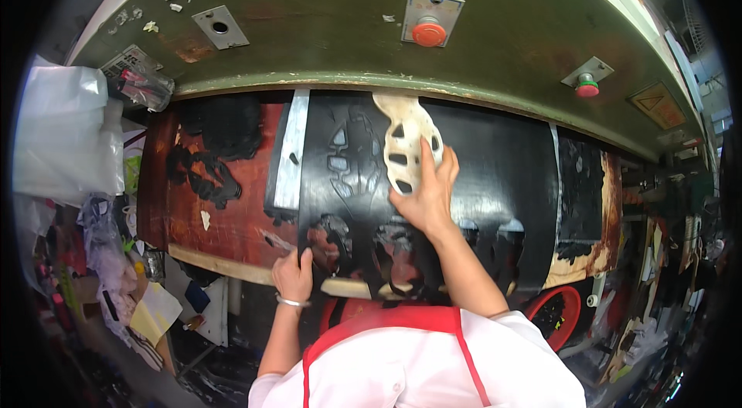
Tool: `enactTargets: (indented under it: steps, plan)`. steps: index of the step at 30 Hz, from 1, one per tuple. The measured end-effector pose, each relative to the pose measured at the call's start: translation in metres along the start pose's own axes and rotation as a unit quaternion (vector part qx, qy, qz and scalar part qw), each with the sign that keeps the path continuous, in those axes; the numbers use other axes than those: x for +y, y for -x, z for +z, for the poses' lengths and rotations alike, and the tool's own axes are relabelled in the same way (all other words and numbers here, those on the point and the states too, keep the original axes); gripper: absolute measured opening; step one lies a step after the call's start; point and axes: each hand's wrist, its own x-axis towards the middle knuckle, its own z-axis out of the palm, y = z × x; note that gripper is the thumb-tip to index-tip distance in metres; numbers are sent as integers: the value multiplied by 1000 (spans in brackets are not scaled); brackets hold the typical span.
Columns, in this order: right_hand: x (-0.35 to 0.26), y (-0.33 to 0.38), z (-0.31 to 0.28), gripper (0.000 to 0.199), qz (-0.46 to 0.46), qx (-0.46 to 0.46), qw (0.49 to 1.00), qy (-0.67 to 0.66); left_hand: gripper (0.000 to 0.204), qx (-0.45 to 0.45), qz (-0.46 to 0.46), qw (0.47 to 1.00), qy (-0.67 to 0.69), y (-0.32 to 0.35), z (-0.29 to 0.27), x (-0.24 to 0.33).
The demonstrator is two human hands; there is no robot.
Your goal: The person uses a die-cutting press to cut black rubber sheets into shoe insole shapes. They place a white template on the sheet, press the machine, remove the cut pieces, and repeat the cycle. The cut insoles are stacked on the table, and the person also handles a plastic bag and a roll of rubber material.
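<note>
The red apron strap [386,323] lay nearest; the left hand [293,277] pinched the black sheet [464,168] edge, the right hand [427,195] pressed flat, fingers together, on the cream cutting die [406,141] under the green press head [325,29]; a slip could have skewed it.

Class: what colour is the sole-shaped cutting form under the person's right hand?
Cream-white cutting form, with dark cut-out holes, lying on a black sheet; head view.

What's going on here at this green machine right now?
A person in a red apron is working at a green press. Their right hand lies flat on a cream sole-shaped cutting die that sits on a black rubber sheet. Their left hand grips the sheet's near edge. Several shapes are already cut out of the sheet's near side.
</note>
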Motion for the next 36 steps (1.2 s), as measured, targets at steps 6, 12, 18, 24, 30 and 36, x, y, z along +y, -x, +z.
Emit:
enactTargets:
  steps: [6, 12, 18, 24, 30, 36]
  plan:
    - [-1, 44, -35, 86, 118, -36, 966, -228, 19, -14, 30, 999, 42, 55, -13, -17]
    - [11, 62, -91, 73, 218, -37, 804, -552, 18, -32, 66, 996, 55, 82, -22, -30]
    - [26, 91, -134, 69, 157, 43, 884, -438, 18, -39, 68, 995, 61, 86, -21, -37]
    - [42, 82, -120, 64, 167, 31, 953, -250, 19, -53, 92, 991, 81, 71, -16, -32]
    - [59, 36, -54, 70, 17, 103, 994, -25, 22, -36, 59, 996, 64, 41, -2, -25]
    - [81, -25, -46, 105, 31, 58, 996, -54, 30, 17, 32, 999, -1, -14, 20, -12]
